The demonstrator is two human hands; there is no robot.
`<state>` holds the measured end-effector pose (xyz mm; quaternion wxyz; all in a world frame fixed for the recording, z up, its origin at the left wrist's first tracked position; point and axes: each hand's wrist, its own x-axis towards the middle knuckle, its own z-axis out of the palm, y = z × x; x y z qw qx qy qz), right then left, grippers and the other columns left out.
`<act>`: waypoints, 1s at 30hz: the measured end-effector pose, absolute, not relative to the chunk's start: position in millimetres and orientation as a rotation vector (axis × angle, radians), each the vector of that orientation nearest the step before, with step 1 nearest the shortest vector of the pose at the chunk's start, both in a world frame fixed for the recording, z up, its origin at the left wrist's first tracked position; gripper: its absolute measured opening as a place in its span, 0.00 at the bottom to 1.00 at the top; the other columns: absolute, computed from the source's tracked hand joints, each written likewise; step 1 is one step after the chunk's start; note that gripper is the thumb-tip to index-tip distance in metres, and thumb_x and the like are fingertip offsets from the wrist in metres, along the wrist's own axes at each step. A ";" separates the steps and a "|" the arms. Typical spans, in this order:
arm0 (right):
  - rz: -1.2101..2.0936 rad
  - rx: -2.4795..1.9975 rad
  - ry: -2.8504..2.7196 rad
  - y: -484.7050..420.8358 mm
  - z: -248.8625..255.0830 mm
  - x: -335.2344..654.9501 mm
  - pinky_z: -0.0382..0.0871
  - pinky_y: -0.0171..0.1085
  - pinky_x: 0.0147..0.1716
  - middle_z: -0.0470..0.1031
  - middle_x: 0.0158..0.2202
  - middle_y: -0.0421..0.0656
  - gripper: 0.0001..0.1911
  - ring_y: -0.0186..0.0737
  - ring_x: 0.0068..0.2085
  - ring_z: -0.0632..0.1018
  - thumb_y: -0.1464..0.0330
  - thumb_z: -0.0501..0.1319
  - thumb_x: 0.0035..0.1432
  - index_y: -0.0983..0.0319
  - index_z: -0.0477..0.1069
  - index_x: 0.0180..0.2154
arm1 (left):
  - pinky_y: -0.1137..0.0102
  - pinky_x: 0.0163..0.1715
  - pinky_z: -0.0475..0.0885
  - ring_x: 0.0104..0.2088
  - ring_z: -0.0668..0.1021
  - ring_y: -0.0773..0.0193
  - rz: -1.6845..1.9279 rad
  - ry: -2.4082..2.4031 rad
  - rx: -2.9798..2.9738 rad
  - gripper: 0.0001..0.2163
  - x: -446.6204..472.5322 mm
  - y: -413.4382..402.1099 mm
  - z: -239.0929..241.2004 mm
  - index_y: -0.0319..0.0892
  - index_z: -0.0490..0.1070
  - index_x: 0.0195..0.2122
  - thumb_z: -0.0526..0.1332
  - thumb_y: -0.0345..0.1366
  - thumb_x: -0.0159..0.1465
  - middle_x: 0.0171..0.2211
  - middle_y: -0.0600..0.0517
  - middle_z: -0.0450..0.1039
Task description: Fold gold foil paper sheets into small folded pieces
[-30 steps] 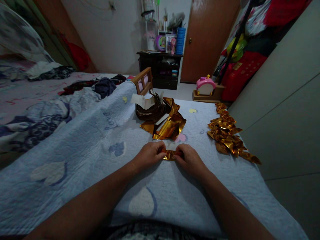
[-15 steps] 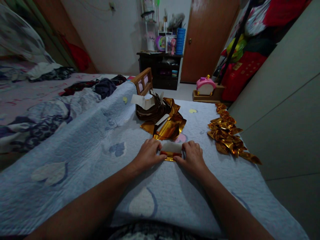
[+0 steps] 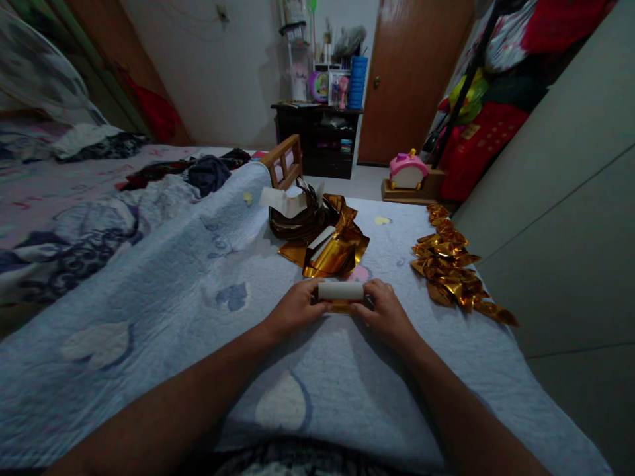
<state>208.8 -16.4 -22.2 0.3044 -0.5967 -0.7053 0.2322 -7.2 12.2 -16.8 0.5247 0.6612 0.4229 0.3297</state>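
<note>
Both my hands rest on the light blue quilt (image 3: 198, 344) and pinch one small sheet of gold foil paper (image 3: 340, 291), white side up, folded into a narrow strip. My left hand (image 3: 296, 308) grips its left end, my right hand (image 3: 384, 311) its right end. A sliver of gold shows under the white strip. Just beyond lies a loose stack of flat gold sheets (image 3: 330, 254), some with white backs showing. To the right, along the bed's edge, runs a row of several folded gold pieces (image 3: 449, 264).
A dark round stack with white paper on top (image 3: 292, 215) sits behind the gold sheets, beside a wooden bed rail (image 3: 284, 160). Clothes and bedding lie at the left. A grey wardrobe wall (image 3: 560, 218) stands close on the right. A pink toy (image 3: 407, 169) sits on the floor.
The sheet between my hands has been folded over: a second ago mostly gold showed, now the white back forms a narrow strip. My hands have moved slightly apart along it.
</note>
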 end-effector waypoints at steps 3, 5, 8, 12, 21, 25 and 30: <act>0.899 -1.431 -1.678 -15.1 -22.8 211.3 0.64 0.39 0.36 0.73 0.32 0.42 0.06 0.42 0.35 0.72 0.66 0.63 0.55 0.61 0.74 0.34 | 0.68 0.42 0.73 0.39 0.79 0.60 0.873 0.921 1.364 0.14 -3.6 10.4 -13.7 0.38 0.75 0.43 0.68 0.32 0.56 0.37 0.48 0.78; 1.080 -1.360 -1.547 -15.4 -22.6 211.0 0.63 0.38 0.33 0.73 0.30 0.41 0.09 0.40 0.32 0.72 0.63 0.62 0.56 0.62 0.75 0.35 | 0.69 0.41 0.74 0.38 0.79 0.62 0.915 0.896 1.293 0.15 -1.6 8.2 -10.8 0.38 0.74 0.44 0.69 0.33 0.56 0.38 0.49 0.78; 1.201 -1.295 -1.415 -16.1 -20.4 209.6 0.63 0.37 0.30 0.74 0.28 0.40 0.12 0.38 0.30 0.71 0.61 0.64 0.54 0.62 0.76 0.35 | 0.75 0.28 0.71 0.29 0.78 0.68 0.899 0.938 1.246 0.16 0.4 5.2 -8.3 0.39 0.73 0.47 0.69 0.37 0.58 0.37 0.50 0.77; 1.255 -1.256 -1.319 -16.1 -17.0 208.5 0.62 0.35 0.27 0.75 0.28 0.40 0.13 0.36 0.28 0.71 0.60 0.67 0.52 0.62 0.77 0.36 | 0.79 0.15 0.59 0.20 0.73 0.72 0.766 0.967 1.210 0.18 2.2 4.1 -9.0 0.37 0.74 0.48 0.66 0.44 0.62 0.30 0.52 0.76; 1.486 -1.182 -1.181 -19.0 -15.7 205.2 0.67 0.32 0.18 0.78 0.34 0.44 0.23 0.34 0.25 0.72 0.59 0.69 0.51 0.64 0.77 0.46 | 0.76 0.21 0.67 0.21 0.72 0.71 0.812 0.906 1.276 0.13 7.7 3.2 -6.9 0.37 0.78 0.43 0.67 0.36 0.59 0.26 0.53 0.74; 1.503 -1.181 -1.152 -20.0 -13.7 205.0 0.70 0.32 0.18 0.79 0.35 0.46 0.22 0.35 0.27 0.74 0.59 0.70 0.51 0.66 0.78 0.45 | 0.74 0.26 0.70 0.25 0.75 0.68 0.823 0.882 1.287 0.13 8.4 2.2 -6.1 0.37 0.78 0.43 0.68 0.35 0.58 0.27 0.52 0.76; 1.509 -1.182 -1.103 -19.3 -13.9 204.5 0.72 0.32 0.19 0.80 0.36 0.46 0.21 0.36 0.28 0.76 0.61 0.71 0.50 0.66 0.79 0.44 | 0.74 0.29 0.71 0.30 0.77 0.65 0.869 0.858 1.245 0.15 8.8 1.7 -6.2 0.36 0.79 0.43 0.70 0.35 0.55 0.33 0.48 0.80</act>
